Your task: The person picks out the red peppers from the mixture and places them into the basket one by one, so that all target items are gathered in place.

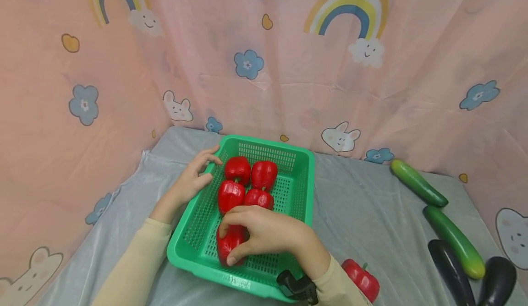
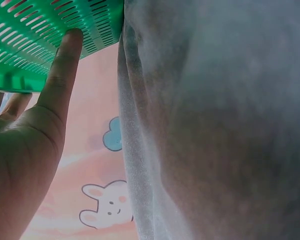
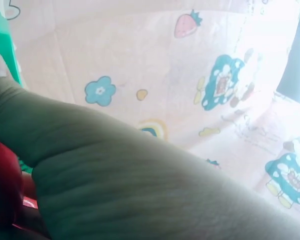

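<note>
A green basket [image 1: 310, 191] holds several red bell peppers, with the upper ones [image 1: 264, 175] in two columns. My right hand [image 1: 264, 230] grips another red bell pepper [image 1: 226, 246] inside the basket, near its front, with thumb and fingers on either side. In the right wrist view that pepper [image 3: 2, 182] shows partly behind the thumb and wrist. My left hand [image 1: 191, 177] holds the basket's left rim, fingers over the edge; the left wrist view has its thumb [image 2: 65, 70] against the outer wall.
One more red bell pepper [image 1: 363, 281] lies on the grey cloth [image 1: 354, 205], right of the basket and partly behind the right sleeve. Farther right lie two green cucumbers [image 1: 418, 184] and two dark eggplants [image 1: 451, 269]. A pink patterned curtain [image 1: 288, 90] hangs behind.
</note>
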{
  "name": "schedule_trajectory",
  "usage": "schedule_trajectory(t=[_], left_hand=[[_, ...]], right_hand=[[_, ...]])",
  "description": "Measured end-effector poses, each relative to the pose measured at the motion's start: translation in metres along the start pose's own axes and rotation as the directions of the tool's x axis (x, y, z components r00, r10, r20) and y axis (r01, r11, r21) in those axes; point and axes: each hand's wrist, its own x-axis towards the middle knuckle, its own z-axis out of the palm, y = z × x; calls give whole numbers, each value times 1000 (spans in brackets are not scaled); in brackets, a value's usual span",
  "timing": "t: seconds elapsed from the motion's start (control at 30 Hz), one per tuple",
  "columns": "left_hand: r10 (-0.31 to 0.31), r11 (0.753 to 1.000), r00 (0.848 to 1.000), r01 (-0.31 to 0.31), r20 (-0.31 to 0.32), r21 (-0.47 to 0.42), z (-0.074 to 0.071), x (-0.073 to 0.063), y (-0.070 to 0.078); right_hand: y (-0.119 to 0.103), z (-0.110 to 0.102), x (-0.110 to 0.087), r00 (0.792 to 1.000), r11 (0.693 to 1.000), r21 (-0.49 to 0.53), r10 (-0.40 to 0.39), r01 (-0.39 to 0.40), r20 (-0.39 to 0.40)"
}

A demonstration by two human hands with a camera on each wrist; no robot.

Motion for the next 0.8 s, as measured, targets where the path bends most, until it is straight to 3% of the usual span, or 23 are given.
schedule_trajectory(t=[0.27, 0.57, 0.8], left_hand=[[-9, 1000, 1000, 9, 3, 11, -1, 0, -1], [-13, 1000, 1000, 13, 7, -4, -1, 0, -1], [-9, 1000, 1000, 9, 12, -9, -1, 0, -1]], right_hand=[[1, 0, -1, 996, 996, -42, 79, -77, 43], [1, 0, -2, 995, 994, -90, 69, -62, 73], [0, 1, -1, 997, 988, -140, 73, -67, 37]])
